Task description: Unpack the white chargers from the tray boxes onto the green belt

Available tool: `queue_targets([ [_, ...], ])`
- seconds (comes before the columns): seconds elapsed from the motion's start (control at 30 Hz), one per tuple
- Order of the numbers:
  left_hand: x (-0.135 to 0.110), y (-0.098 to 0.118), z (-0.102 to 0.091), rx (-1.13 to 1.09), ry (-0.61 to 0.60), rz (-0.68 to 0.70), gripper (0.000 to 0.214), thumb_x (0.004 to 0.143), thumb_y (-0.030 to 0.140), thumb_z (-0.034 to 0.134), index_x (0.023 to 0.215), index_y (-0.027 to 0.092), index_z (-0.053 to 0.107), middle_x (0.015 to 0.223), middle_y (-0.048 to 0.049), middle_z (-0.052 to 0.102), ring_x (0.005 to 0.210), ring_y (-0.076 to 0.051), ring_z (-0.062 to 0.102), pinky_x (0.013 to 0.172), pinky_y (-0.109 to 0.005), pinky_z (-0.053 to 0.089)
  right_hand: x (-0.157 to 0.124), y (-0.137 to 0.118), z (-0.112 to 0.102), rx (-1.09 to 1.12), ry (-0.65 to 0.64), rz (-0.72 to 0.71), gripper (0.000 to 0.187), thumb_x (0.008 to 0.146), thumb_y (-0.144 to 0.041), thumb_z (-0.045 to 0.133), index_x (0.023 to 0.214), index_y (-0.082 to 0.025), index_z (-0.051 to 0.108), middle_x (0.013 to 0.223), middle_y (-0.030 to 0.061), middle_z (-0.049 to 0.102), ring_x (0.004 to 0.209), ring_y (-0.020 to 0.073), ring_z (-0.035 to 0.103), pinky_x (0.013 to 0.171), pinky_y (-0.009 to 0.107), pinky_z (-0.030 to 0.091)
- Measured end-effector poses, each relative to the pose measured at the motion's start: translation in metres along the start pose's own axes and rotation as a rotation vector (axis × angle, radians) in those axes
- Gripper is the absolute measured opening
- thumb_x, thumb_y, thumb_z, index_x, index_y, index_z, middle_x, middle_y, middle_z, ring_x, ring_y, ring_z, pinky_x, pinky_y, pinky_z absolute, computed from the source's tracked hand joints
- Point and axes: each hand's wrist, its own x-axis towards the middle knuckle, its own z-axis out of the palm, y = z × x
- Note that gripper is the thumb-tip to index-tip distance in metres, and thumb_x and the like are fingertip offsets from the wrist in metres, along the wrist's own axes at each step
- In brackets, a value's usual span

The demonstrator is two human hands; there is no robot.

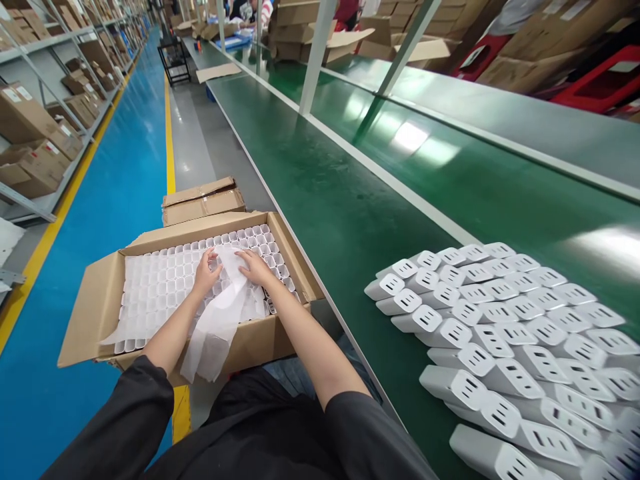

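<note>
A thin white packing sheet (225, 303) hangs crumpled between my hands, its lower end draped over the near edge of an open cardboard box (265, 337). My left hand (206, 273) grips the sheet's left side with bent fingers. On its right side, my right hand (256, 268) has its fingers closed on the sheet. Below both hands, the box is packed with rows of white plastic casings (260, 235), seen end-on with rounded square openings. Another translucent sheet (150, 287) covers the casings on the left.
On the green workbench (320, 180) to my right lie many white casings with slotted ends (470, 360). A closed carton (203, 203) sits behind the open box. Metal posts (317, 57) rise from the bench. Shelves with cartons (35, 127) line the blue aisle (117, 160).
</note>
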Motion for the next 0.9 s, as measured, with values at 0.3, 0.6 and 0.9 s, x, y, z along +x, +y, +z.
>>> queue_targets([
  [0.3, 0.000, 0.006, -0.009, 0.012, 0.011, -0.054, 0.040, 0.085, 0.033, 0.055, 0.123, 0.021, 0.056, 0.118, -0.0087, 0.065, 0.113, -0.019, 0.061, 0.098, -0.036, 0.049, -0.003, -0.008, -0.006, -0.015, 0.031, 0.038, 0.061, 0.085, -0.017, 0.057, 0.144, -0.016, 0.045, 0.141, 0.0152, 0.052, 0.132, 0.0277, 0.045, 0.112, 0.045, 0.035],
  [0.6, -0.001, 0.019, -0.015, 0.036, -0.252, -0.024, 0.038, 0.083, 0.056, 0.057, 0.082, 0.020, 0.069, 0.092, -0.0045, 0.071, 0.093, -0.022, 0.065, 0.095, -0.036, 0.048, -0.003, -0.009, -0.008, -0.009, 0.124, 0.116, 0.070, 0.088, -0.026, 0.055, 0.152, -0.016, 0.030, 0.138, 0.0172, 0.055, 0.128, 0.0311, 0.050, 0.108, 0.049, 0.038],
  [0.9, 0.006, 0.020, -0.019, 0.016, -0.386, 0.051, 0.037, 0.074, 0.059, 0.065, 0.079, 0.022, 0.069, 0.094, -0.0077, 0.071, 0.105, -0.026, 0.061, 0.104, -0.041, 0.042, 0.000, -0.005, -0.008, 0.047, 0.215, 0.177, 0.073, 0.091, -0.031, 0.046, 0.156, -0.012, 0.018, 0.145, 0.0169, 0.050, 0.132, 0.0284, 0.049, 0.109, 0.043, 0.041],
])
